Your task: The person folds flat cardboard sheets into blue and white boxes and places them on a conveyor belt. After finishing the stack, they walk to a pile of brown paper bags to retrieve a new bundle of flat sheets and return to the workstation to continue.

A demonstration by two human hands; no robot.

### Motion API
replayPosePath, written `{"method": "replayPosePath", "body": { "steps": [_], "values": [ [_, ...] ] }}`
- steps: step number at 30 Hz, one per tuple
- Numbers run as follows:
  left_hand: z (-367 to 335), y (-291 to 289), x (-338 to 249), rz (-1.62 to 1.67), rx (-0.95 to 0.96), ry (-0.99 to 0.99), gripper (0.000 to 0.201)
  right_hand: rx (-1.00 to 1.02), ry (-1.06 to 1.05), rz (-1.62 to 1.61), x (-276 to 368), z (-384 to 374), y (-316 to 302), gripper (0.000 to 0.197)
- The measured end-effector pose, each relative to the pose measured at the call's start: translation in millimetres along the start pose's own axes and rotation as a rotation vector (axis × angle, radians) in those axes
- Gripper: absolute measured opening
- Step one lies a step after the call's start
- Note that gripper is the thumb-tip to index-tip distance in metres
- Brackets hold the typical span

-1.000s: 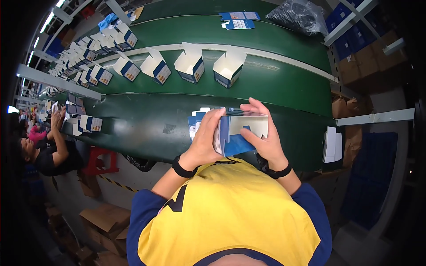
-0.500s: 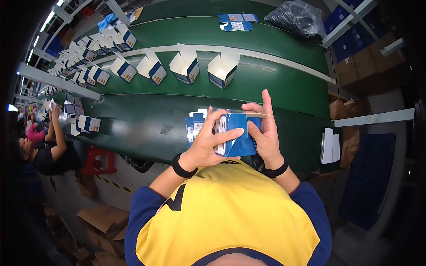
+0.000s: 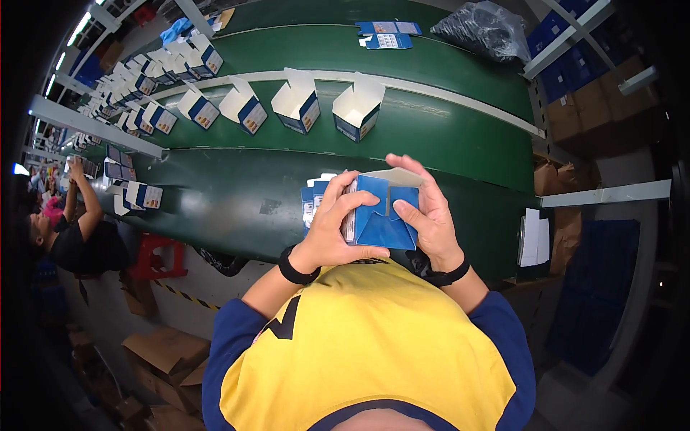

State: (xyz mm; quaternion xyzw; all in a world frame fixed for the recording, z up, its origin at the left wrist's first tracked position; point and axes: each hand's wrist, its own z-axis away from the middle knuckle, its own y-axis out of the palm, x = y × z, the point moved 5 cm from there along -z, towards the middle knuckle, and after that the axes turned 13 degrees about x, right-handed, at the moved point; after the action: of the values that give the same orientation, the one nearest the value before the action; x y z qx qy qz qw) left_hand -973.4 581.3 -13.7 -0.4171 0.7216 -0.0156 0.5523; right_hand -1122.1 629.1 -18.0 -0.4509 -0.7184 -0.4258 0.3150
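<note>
Just in front of my body I hold a blue cardboard box (image 3: 386,234), with its blue flaps facing up. My left hand (image 3: 332,228) is closed around the left side, fingers bent over the top flap and thumb along the near edge. My right hand (image 3: 431,221) grips the right side; its thumb presses on a flap and its fingers are behind a pale raised flap (image 3: 399,177). The two upper flaps lie folded inward over a creased lower one. Flat blue-and-white cartons (image 3: 308,205) lie on the green table, partly hidden by my left hand.
Open white-and-blue boxes (image 3: 357,115) stand in a long row on the green conveyor (image 3: 445,133). Flattened cartons (image 3: 388,41) and a grey plastic bag (image 3: 480,30) lie farther back. At the left a co-worker (image 3: 75,226) reaches over the table near a red stool (image 3: 159,256).
The box has turned so its flapped end faces up more. The flaps now lie folded inward, my right thumb has moved onto them, and my right fingers have bent down behind the pale flap.
</note>
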Motion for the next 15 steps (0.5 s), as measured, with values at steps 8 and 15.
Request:
{"method": "replayPosePath", "body": {
  "steps": [8,15],
  "values": [
    [-5,6,-4,0.014,-0.017,0.096,0.084,0.133,0.004,0.175,18,1,-2,0.056],
    [-10,0,-16,-0.139,0.116,0.116,0.090,0.195,0.347,0.333,12,2,-1,0.053]
  ]
}}
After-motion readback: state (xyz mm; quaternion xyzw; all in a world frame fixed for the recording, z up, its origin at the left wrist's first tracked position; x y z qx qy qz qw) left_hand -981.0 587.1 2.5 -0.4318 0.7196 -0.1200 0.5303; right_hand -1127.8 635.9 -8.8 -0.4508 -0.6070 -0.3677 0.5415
